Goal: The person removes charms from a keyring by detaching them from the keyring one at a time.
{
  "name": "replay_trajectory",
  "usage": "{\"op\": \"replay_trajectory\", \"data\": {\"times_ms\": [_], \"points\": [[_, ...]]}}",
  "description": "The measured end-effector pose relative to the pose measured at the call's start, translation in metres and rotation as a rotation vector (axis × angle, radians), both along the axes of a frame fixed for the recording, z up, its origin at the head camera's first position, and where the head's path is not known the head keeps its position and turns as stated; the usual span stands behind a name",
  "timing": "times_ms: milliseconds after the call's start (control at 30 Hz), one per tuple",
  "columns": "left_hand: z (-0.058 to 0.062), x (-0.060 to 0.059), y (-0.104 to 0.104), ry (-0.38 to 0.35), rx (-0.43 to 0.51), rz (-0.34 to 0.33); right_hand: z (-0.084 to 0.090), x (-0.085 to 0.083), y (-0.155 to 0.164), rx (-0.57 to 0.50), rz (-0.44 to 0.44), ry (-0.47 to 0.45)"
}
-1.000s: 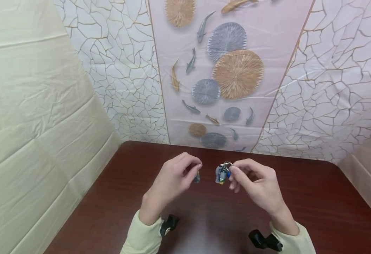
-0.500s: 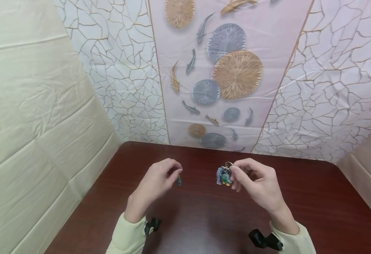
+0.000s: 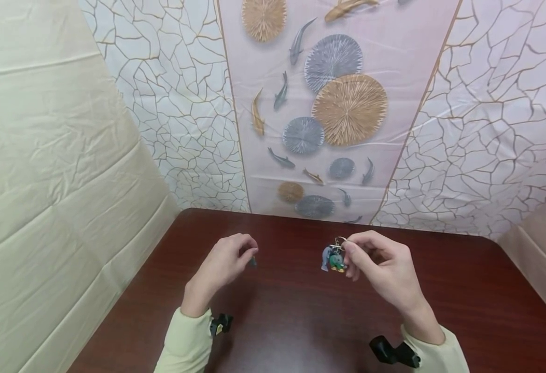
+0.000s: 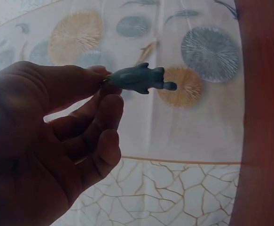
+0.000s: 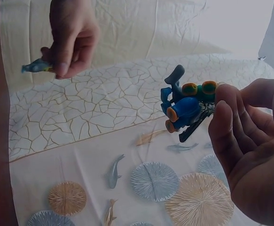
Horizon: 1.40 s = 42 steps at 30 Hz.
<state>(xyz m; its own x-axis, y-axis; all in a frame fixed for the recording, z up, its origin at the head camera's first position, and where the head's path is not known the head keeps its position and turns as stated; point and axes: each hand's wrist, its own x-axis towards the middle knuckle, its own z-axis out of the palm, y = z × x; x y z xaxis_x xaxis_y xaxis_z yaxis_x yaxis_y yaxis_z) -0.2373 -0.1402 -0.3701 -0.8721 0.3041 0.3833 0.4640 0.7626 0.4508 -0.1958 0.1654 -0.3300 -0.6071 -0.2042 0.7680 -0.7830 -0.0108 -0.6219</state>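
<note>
Above the table's left half, my left hand [image 3: 222, 265] pinches a small blue-grey animal charm [image 4: 136, 79] between thumb and forefinger. In the left wrist view the charm points away from the fingertips, with its other fingers loosely bent below. My right hand [image 3: 387, 267] holds a metal key ring [image 3: 340, 238] between thumb and fingers over the right half. Several little animal figures hang from this ring, among them a grey-blue one [image 3: 326, 258] and a green one [image 3: 336, 261]. A blue figure with orange feet [image 5: 186, 108] shows in the right wrist view. The two hands are well apart.
Beneath both hands lies a dark red-brown table [image 3: 296, 311] with rounded far corners. A patterned cloth [image 3: 273, 155] with fish and round leaves hangs behind it. Cream cloth [image 3: 67, 207] walls off the left side. A black camera mount [image 3: 394, 353] sits at the right wrist.
My left hand has moved left, away from the right hand, carrying the single charm. The right hand stays nearly in place, shifting slightly right, while the charms on its ring have swung and turned.
</note>
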Motion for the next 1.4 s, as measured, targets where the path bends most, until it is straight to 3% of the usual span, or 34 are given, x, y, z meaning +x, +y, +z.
{"op": "replay_trajectory", "data": {"times_ms": [200, 433, 767, 1200, 1400], "points": [[-0.014, -0.009, -0.004, -0.059, -0.041, 0.006, -0.001, -0.001, 0.000, 0.007, -0.010, -0.008], [-0.023, -0.019, -0.011, -0.119, -0.024, 0.029, 0.000, -0.001, 0.001, 0.031, -0.029, -0.013], [-0.055, -0.043, -0.029, -0.313, -0.078, 0.071, 0.000, 0.001, 0.003, 0.152, -0.131, -0.090], [-0.089, -0.058, -0.035, -0.355, -0.050, 0.126, 0.001, 0.002, 0.002, 0.190, -0.150, -0.132], [-0.092, -0.059, -0.035, -0.358, -0.014, 0.177, 0.001, 0.002, 0.002, 0.202, -0.151, -0.106]]}}
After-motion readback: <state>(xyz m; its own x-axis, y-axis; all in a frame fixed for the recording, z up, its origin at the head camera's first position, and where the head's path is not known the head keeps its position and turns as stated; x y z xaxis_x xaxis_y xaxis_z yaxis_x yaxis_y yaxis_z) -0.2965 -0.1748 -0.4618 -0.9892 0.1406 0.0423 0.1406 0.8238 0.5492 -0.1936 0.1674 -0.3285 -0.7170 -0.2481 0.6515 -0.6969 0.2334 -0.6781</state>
